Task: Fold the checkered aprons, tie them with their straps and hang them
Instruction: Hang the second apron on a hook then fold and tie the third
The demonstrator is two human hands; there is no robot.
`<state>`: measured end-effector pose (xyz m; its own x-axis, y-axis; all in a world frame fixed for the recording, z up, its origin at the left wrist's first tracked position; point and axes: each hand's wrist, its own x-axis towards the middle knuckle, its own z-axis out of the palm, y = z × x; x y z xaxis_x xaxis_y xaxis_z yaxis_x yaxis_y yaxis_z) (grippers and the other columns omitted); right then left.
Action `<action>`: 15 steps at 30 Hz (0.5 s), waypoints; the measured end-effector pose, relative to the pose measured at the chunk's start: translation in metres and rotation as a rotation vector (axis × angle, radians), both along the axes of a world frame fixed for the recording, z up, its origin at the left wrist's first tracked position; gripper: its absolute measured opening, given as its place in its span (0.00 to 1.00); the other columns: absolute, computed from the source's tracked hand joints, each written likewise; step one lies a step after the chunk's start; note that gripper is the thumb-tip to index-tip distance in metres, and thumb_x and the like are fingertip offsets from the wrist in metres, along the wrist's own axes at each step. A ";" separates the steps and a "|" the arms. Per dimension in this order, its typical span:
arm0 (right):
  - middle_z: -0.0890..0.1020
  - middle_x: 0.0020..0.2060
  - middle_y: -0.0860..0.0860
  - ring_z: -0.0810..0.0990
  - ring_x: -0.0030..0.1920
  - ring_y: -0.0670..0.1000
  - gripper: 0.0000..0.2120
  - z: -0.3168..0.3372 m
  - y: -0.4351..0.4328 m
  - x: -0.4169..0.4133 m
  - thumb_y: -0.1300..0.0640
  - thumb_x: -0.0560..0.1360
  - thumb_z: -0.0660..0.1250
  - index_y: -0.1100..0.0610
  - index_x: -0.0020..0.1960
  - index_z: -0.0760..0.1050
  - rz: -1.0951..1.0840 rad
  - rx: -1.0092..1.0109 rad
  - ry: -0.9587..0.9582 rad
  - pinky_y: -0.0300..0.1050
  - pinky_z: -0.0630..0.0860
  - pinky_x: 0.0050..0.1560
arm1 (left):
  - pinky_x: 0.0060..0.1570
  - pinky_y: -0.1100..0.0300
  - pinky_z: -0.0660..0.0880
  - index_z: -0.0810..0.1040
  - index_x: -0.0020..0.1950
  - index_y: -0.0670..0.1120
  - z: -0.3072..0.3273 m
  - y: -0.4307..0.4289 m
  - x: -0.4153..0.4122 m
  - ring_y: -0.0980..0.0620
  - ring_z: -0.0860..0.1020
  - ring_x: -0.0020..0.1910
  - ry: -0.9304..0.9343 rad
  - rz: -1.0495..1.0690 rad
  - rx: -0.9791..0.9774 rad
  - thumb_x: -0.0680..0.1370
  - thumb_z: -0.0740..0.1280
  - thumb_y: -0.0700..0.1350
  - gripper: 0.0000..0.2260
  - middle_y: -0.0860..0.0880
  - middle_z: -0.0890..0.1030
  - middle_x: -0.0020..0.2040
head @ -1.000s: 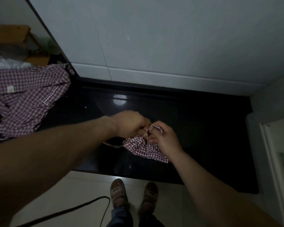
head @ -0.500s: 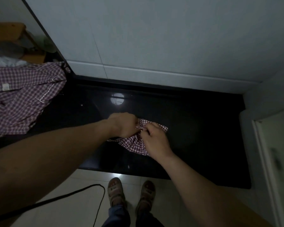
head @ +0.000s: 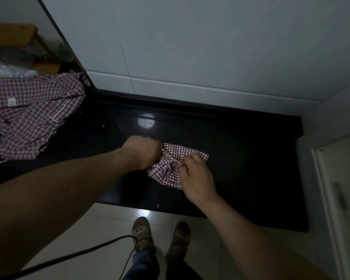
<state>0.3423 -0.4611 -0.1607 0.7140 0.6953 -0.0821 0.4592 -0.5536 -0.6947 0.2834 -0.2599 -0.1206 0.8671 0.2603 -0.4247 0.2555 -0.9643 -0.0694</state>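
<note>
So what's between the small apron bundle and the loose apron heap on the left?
Head view: only the left hand, gripping the bundle, then bare black countertop up to the loose apron heap.

Cannot see the fingertips of the left hand [head: 141, 152], curled under its knuckles at the left end of the folded apron [head: 168, 174]. Cannot tell strap from cloth in the crumpled middle, under the right hand [head: 196, 176]. Cut off at the left edge: loose apron [head: 28, 118], label [head: 11, 102] too small to read. Blurred far left: wooden stool [head: 12, 35]. Cut off at the near edge: black cable [head: 79, 253].
</note>
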 end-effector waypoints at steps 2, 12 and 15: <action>0.73 0.46 0.46 0.73 0.46 0.47 0.09 -0.004 -0.006 -0.002 0.57 0.80 0.61 0.53 0.40 0.69 -0.039 -0.013 0.026 0.46 0.73 0.48 | 0.46 0.51 0.73 0.75 0.61 0.47 -0.006 -0.002 -0.002 0.41 0.84 0.52 -0.025 -0.035 0.062 0.85 0.54 0.51 0.14 0.44 0.85 0.56; 0.77 0.46 0.44 0.78 0.46 0.47 0.14 -0.010 -0.009 -0.005 0.48 0.78 0.57 0.55 0.42 0.76 -0.177 0.010 0.243 0.55 0.78 0.52 | 0.42 0.53 0.71 0.74 0.65 0.47 -0.018 0.011 -0.009 0.43 0.84 0.53 -0.006 -0.050 0.203 0.85 0.54 0.47 0.13 0.48 0.85 0.55; 0.76 0.45 0.44 0.77 0.46 0.47 0.12 -0.012 -0.012 -0.007 0.52 0.79 0.59 0.55 0.40 0.74 -0.149 0.026 0.202 0.53 0.78 0.49 | 0.42 0.53 0.72 0.74 0.64 0.47 -0.021 0.011 -0.008 0.44 0.84 0.52 0.003 -0.033 0.206 0.85 0.54 0.47 0.13 0.48 0.85 0.55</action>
<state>0.3354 -0.4736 -0.1726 0.7795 0.5877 -0.2169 0.2243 -0.5851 -0.7793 0.2758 -0.2491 -0.1418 0.8753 0.3136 -0.3680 0.2238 -0.9374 -0.2667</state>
